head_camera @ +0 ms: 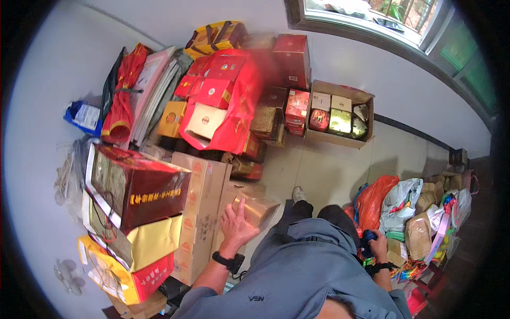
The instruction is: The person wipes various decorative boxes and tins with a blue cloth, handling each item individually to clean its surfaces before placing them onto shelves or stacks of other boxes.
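Note:
My left hand (238, 223) is spread over a small gold box (261, 207), fingers on its top and thumb along its near edge. The box is beside a tall stack of brown cartons (203, 215). On the other side of my body, my right hand (376, 244) grips a dark blue bundle (367, 242), perhaps cloth; my fingers hide part of it. Next to that hand lies a heap of bags and parcels, with an orange-red plastic bag (374, 201) at its near end.
Gift boxes fill a red bag (245, 115) by the wall. An open carton (338, 137) holds several tins and boxes. Maroon and yellow paper gift bags (155, 195) stand at the left. A windowed wall (382, 71) bounds the far side of the tiled floor (318, 167).

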Demonstrator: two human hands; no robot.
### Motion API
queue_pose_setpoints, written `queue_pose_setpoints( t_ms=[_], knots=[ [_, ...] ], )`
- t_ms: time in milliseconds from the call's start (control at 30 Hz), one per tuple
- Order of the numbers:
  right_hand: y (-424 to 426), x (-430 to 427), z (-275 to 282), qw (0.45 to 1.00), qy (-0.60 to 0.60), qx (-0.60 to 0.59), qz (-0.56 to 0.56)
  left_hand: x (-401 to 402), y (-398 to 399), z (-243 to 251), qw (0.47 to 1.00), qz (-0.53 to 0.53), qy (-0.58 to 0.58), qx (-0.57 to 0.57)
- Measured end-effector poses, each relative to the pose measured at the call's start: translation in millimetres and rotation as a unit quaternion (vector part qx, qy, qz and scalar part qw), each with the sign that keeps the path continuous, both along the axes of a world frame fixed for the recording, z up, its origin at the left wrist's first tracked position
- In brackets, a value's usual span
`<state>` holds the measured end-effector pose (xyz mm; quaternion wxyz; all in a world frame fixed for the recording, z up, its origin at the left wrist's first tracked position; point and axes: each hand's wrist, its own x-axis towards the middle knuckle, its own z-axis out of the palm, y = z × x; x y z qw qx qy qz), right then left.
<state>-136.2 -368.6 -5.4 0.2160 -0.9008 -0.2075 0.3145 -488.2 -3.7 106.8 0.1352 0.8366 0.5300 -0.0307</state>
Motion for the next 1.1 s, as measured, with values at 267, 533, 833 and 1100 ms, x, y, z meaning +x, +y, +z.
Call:
queue_pose_setpoints(
  t_ms=[267, 533, 833, 1100],
  knots=[
    [49.2, 21.8, -12.5, 0.999, 0.020, -0.027, -0.027, 70.2, 91.1, 5.1, 0.997, -0.050, -0.011, 0.050],
    [110.7, 97.3, -36.2, 0.998, 0.052, 0.022, -0.008, 165.5, 166.2, 42.1, 0.971, -0.234, -0.001, 0.052],
    [163.7, 222.1, -22.5, 0.998, 0.045, 0.030, -0.016, 263.5, 246.1, 69.3, 0.924, -0.382, 0.001, 0.017],
    [163.0, 228.1, -27.1, 0.997, 0.021, 0.043, -0.056, 305.5, 319.8, 48.9, 0.907, -0.415, -0.028, 0.064]
  ],
)
